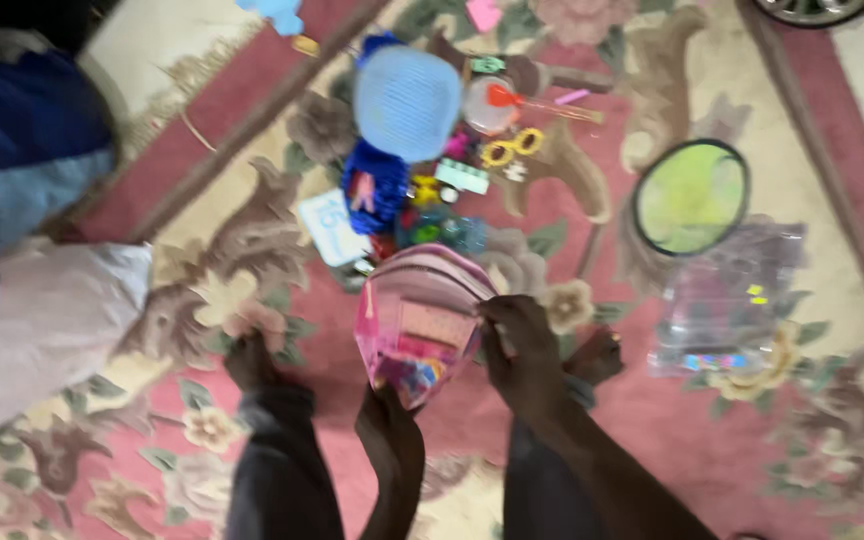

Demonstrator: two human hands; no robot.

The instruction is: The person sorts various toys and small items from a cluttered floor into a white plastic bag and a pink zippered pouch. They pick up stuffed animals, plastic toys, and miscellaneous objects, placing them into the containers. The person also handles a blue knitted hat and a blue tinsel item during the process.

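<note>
We have the pink pouch (pixel 420 322) up off the carpet (pixel 732 440), right hand (pixel 517 345) pinching its right edge, fingers closed on it. Left hand (pixel 387 415) sits under the bottom; grip is blurred, so we cannot tell. Looks like mid-handling of the pouch, and a firmer two-hand hold seems needed. Above it: white-blue card (pixel 330 226), blue mesh lid (pixel 407 100). Right: green round disc (pixel 692 196), clear plastic pack (pixel 727 300).

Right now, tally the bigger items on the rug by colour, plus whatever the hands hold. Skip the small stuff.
Pink: 1, the clear pink pouch, held by the left hand and right hand
Blue: 2, light blue mesh lid, dark blue toy
Green: 1, round disc with black rim
Clear: 1, plastic bag
Total: 5
</note>
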